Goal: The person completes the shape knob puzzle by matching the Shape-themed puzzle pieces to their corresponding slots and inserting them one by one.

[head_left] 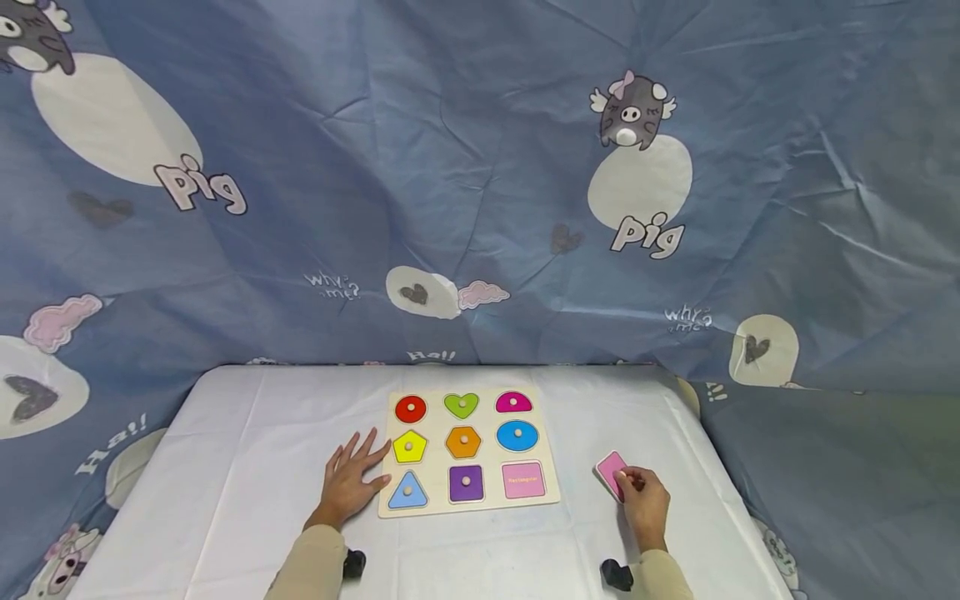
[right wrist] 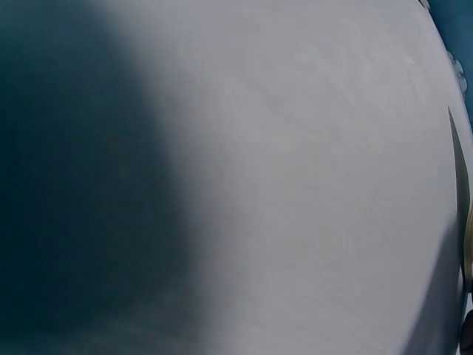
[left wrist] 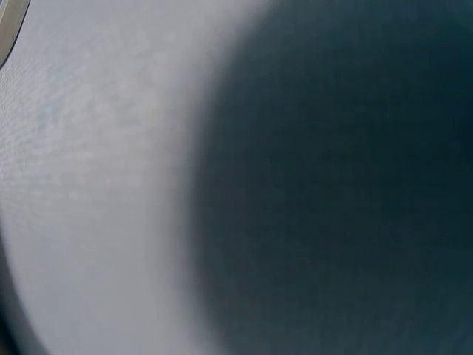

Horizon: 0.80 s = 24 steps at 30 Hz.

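Note:
A pale wooden shape puzzle board [head_left: 438,479] lies on the table. My left hand [head_left: 348,481] rests flat with its fingers spread, thumb and fingertips at the board's left edge. Right of the board, my right hand [head_left: 645,504] pinches a pink rectangular puzzle piece [head_left: 609,465] between thumb and fingers, held at a tilt; the fingers hide its lower part. On the board, the pink rectangle recess [head_left: 523,490] at the front right shows a printed word and has no knob. In the left wrist view only a board corner [left wrist: 9,28] shows, beside a large dark blur.
Several knobbed pieces sit in the board, among them a purple square [head_left: 465,493], a blue oval [head_left: 516,443] and a light-blue triangle [head_left: 406,500]. A white cloth covers the table [head_left: 247,467]. Behind it hangs a blue patterned curtain [head_left: 480,192].

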### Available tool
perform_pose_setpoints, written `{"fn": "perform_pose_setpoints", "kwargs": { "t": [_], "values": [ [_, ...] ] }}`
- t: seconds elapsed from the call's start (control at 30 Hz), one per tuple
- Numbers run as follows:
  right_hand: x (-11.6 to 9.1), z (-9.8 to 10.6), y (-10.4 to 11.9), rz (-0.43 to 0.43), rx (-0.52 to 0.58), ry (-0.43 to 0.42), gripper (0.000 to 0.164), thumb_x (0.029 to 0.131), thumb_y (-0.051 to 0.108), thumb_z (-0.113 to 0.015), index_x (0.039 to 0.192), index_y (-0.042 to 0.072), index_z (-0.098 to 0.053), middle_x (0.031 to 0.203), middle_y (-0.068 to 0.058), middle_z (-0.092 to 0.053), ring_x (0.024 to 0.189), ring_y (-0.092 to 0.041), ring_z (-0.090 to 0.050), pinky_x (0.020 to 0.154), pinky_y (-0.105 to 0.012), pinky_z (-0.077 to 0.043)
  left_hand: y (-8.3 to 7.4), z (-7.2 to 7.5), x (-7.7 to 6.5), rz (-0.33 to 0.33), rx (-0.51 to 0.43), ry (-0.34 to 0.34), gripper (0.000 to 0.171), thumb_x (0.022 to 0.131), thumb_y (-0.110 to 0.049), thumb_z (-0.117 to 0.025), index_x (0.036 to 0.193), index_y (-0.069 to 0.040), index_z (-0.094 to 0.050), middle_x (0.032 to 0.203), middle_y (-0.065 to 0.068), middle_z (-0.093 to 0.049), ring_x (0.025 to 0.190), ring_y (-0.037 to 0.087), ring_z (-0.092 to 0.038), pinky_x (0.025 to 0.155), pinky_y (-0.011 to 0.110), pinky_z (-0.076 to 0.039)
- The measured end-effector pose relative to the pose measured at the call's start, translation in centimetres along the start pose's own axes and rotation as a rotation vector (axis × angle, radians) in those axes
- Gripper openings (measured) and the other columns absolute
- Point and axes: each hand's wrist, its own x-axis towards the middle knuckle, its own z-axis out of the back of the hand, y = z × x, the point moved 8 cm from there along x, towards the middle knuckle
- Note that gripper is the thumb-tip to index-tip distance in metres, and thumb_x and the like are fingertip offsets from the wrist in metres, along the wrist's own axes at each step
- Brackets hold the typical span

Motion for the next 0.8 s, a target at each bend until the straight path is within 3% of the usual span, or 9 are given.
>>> {"fn": "perform_pose_setpoints", "kwargs": {
  "t": [0.33,0.57,0.8],
  "values": [
    [-0.8,-3.2,2.3,0.137,0.082,0.158,0.01,0.081,0.005,-0.076,0.089,0.001,-0.07,0.077,-0.003,-0.063,0.069,-0.008,-0.054,0.059,-0.019,-0.045,-0.1,0.1,-0.1,-0.009,0.009,-0.01,0.063,0.083,-0.028,-0.07,0.141,-0.014,-0.048,0.156,0.015,-0.028,0.145,0.039,-0.011,0.114,0.058,-0.003],
    [-2.0,-5.5,5.2,0.231,0.145,0.273,0.007,0.08,0.003,-0.076,0.084,0.003,-0.07,0.076,0.0,-0.06,0.071,-0.01,-0.053,0.062,-0.021,-0.046,0.2,0.2,-0.2,-0.002,0.033,-0.024,0.063,0.084,-0.029,-0.07,0.141,-0.015,-0.049,0.156,0.015,-0.028,0.145,0.038,-0.012,0.114,0.057,-0.004],
    [-3.2,-7.3,7.3,0.332,0.12,0.353,0.009,0.079,0.003,-0.076,0.085,0.008,-0.07,0.077,0.005,-0.059,0.072,-0.007,-0.052,0.064,-0.022,-0.048,-0.1,0.2,-0.2,0.001,0.014,-0.028,0.062,0.083,-0.028,-0.07,0.14,-0.015,-0.05,0.155,0.015,-0.03,0.145,0.038,-0.013,0.114,0.057,-0.004]
  ]
}}
